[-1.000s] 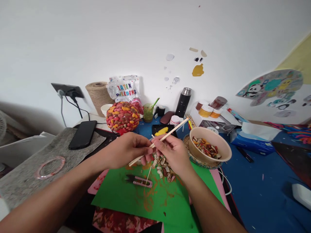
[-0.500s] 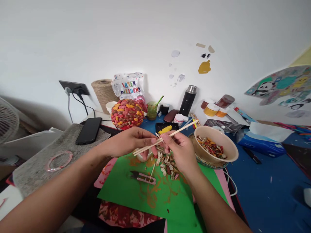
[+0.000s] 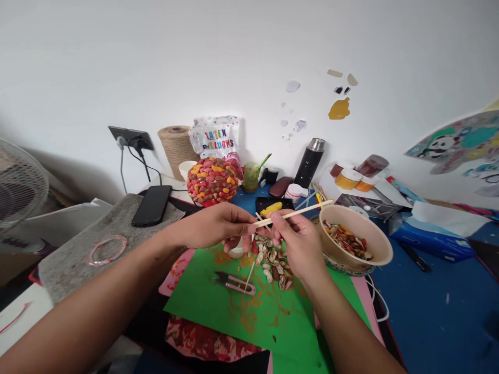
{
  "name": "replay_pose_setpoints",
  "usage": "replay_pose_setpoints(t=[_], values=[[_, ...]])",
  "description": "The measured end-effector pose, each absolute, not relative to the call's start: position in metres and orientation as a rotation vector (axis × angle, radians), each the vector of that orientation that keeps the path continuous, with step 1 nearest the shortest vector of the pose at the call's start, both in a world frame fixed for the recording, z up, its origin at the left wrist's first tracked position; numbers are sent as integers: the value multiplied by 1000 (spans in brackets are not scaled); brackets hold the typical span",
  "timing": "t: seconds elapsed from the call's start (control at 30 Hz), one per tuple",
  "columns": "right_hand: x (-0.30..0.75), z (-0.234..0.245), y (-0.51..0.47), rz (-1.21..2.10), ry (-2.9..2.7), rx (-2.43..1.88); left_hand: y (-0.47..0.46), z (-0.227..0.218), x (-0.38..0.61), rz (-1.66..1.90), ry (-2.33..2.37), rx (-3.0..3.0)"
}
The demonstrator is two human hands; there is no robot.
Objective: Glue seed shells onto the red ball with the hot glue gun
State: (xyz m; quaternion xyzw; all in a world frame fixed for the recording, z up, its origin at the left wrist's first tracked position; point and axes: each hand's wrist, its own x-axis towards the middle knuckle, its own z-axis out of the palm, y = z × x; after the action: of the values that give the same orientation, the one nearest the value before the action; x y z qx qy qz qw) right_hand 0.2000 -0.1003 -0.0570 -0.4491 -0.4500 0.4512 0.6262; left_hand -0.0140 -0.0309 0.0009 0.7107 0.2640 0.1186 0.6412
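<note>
Sticks are pinched by both hands above the green sheet. Left hand is closed, fingertips clamped on the near end of the sticks. Right hand is curled shut round the middle of the sticks; the free end is angled out over the rim of the bowl.

Containers:
- Bowl: tan, set on a patterned plate at the sheet's right edge, part filled with mixed red, orange and pale shells.
- Small white cup: under the left hand, mostly hidden; contents cannot be told.
- Green cup: near the wall, a green stick is stood in it.
- Jars: lidded, yellow and brown contents, by the wall at right.
- Flask: black, capped, upright beside the jars.
- Tissue box: blue, a tissue is pulled up from it.

Loose shell pile is spread on the sheet under the right hand. Snips are laid on the sheet, just left of the pile.
</note>
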Motion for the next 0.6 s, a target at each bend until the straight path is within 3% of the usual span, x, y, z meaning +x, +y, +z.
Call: replay_pose_setpoints(t=[0.6], values=[[200,-49,-104,957,-1129,-1088,-30,0,-12,270,631,1626]])
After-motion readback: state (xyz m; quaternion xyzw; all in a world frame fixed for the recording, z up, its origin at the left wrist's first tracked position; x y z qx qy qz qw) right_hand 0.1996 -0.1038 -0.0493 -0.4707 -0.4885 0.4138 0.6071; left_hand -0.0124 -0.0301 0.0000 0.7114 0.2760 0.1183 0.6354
